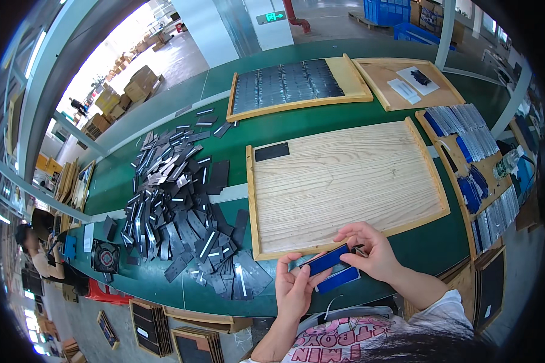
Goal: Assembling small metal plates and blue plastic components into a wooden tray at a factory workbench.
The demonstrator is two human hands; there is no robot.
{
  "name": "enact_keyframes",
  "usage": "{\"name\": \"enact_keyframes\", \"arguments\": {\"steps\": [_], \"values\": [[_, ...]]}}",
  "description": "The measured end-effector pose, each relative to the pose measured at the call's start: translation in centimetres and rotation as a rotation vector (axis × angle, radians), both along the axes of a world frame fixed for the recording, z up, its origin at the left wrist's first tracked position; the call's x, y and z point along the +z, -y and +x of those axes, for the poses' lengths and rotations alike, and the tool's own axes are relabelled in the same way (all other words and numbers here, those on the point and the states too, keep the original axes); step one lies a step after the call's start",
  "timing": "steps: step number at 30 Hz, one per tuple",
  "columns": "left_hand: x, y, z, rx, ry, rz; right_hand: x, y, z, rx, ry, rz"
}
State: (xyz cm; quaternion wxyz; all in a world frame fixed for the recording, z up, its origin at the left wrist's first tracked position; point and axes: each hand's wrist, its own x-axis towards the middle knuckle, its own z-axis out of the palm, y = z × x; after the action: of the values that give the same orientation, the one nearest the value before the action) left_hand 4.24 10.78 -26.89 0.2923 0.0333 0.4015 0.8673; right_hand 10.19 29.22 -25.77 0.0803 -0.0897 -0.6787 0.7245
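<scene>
A blue rectangular strip is pinched at both ends, the left hand clamped on its lower end and the right hand on its upper end, so its face stays exposed. It hangs over the counter's near edge, with a second blue strip just beneath. Beyond lies the wooden tray, one dark plate in its far left corner. A heap of dark plates covers the counter to the left.

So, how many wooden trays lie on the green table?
4 at least: a near tray with one dark plate, a far-left tray full of dark plates, a far-right tray with small parts, and a right-edge tray of strips. Others may be hidden.
</scene>
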Motion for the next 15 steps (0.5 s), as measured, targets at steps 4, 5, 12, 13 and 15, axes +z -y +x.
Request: {"name": "enact_keyframes", "arguments": {"steps": [4, 5, 12, 13, 15], "values": [[0.0, -0.5, 0.8, -0.001, -0.054, -0.082, 1.7, 0.7, -0.5, -0.005, 0.027, 0.232], [-0.1, -0.7, 1.1, -0.013, -0.113, -0.12, 1.0, 1.0, -0.6, -0.042, -0.025, 0.343], [-0.3, -1.0, 1.9, -0.03, -0.178, -0.128, 0.8, 0.1, -0.8, -0.047, 0.012, 0.276], [-0.2, -0.7, 1.9, -0.008, -0.136, -0.096, 0.7, -0.3, -0.8, -0.051, 0.018, 0.177], [0.0, -0.5, 1.4, 0.017, -0.078, -0.04, 0.1, -1.3, -0.7, -0.097, -0.034, 0.223]]}}
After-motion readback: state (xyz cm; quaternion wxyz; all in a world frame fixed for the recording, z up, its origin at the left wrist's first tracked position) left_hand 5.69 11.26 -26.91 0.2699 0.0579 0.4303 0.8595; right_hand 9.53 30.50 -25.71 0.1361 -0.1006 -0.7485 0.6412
